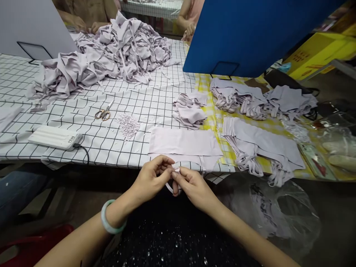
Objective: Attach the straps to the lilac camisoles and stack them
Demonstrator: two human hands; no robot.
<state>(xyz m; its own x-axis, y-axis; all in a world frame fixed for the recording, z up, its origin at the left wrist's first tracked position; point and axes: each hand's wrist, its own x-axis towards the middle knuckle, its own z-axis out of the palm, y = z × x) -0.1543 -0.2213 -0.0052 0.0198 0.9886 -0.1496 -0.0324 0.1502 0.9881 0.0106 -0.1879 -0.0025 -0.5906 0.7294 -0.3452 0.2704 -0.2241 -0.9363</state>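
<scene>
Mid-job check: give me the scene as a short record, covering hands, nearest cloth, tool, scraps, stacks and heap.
Right hand: pinching a small pale piece
Left hand: fingertips close beside it; grip partly hidden
Nearest cloth: flat fabric panel at the table edge
Tool: scissors, lying on the white checked cloth
Scraps: small pile right of the scissors
Stacks: fabric stacks on yellow checked cloth
Heap: crumpled fabric, far left

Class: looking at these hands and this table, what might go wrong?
The small pale strip between the left hand and right hand might slip loose. The black cable runs over the table edge; if snagged, it could drag the power bank. Loops of the fabric stack overhang too and might catch.
</scene>
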